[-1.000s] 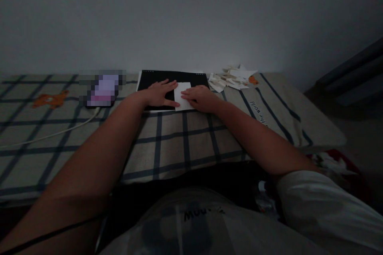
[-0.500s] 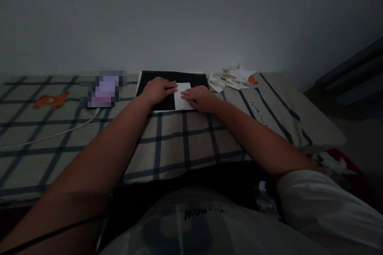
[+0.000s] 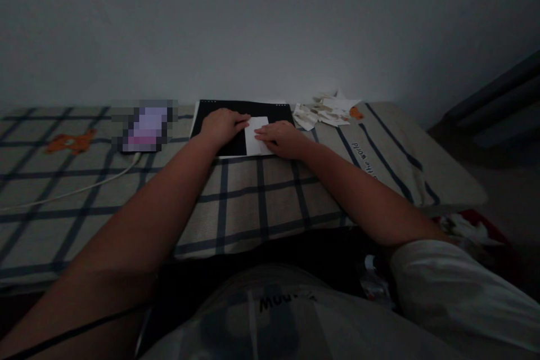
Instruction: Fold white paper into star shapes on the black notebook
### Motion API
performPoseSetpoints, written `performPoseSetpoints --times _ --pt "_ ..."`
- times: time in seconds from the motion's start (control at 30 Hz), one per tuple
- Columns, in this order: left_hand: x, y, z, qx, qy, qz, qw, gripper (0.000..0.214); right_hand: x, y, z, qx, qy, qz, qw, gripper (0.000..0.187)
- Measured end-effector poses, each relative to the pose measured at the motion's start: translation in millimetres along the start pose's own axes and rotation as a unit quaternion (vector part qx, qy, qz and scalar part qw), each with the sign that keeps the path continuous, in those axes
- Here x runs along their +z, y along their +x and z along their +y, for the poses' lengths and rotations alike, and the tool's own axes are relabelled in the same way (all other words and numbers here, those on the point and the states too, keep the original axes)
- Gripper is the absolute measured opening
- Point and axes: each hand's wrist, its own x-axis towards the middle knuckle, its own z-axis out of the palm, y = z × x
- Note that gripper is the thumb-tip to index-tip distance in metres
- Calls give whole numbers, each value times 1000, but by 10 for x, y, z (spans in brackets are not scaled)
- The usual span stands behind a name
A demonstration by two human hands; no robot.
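Note:
A narrow white sheet of paper (image 3: pixel 253 145), apparently folded, lies over a black spiral-punched pad (image 3: pixel 232 149). At its upper left corner, my left hand (image 3: pixel 221 125) has thumb and fingertips drawn close together on the paper's edge. My right hand (image 3: pixel 283 139) rests over the paper's right side, fingers stretched out leftward and lying flat on it. Part of the sheet is hidden beneath the right hand.
A phone (image 3: pixel 145 129) with a white cable (image 3: pixel 97 183) lies left on the checked cloth (image 3: pixel 242 202), near an orange cutout (image 3: pixel 71 142). Paper scraps (image 3: pixel 327 111) are heaped to the right. Lower right are a plastic bottle (image 3: pixel 375 281) and a red container (image 3: pixel 508 247) holding scraps. A wall stands behind.
My left thumb has moved up closer to the fingertips at the paper's corner. The right hand and the paper look nearly unchanged.

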Motion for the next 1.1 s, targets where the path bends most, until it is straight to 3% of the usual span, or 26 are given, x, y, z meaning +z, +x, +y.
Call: performPoseSetpoints --times 0.17,0.37,0.57,0.7,0.8,0.9,1.03,1.1 --pt "-11 -9 -151 60 1 -63 996 61 -6 -7 3 2 -4 -7 1000 50" --pt "-79 -131 -91 85 11 -147 985 113 -28 -26 -9 4 -8 -18 1000 51" --pt "-100 -176 -43 86 16 -168 982 123 -50 -68 61 -8 11 -45 999 52" --pt "-89 -193 -45 87 19 -173 981 126 -60 -78 139 -5 38 -77 996 68" --pt "-75 -230 -42 92 22 -164 982 124 -69 -86 156 -1 54 -85 995 80" --pt "-41 -256 -66 100 11 -136 986 117 -56 -99 173 -4 69 -73 995 81" --pt "33 -213 -160 151 -40 -43 987 103 14 -113 261 -13 99 -19 995 82" --pt "61 -175 -203 200 -72 15 977 85 53 -111 314 -26 116 2 993 80"
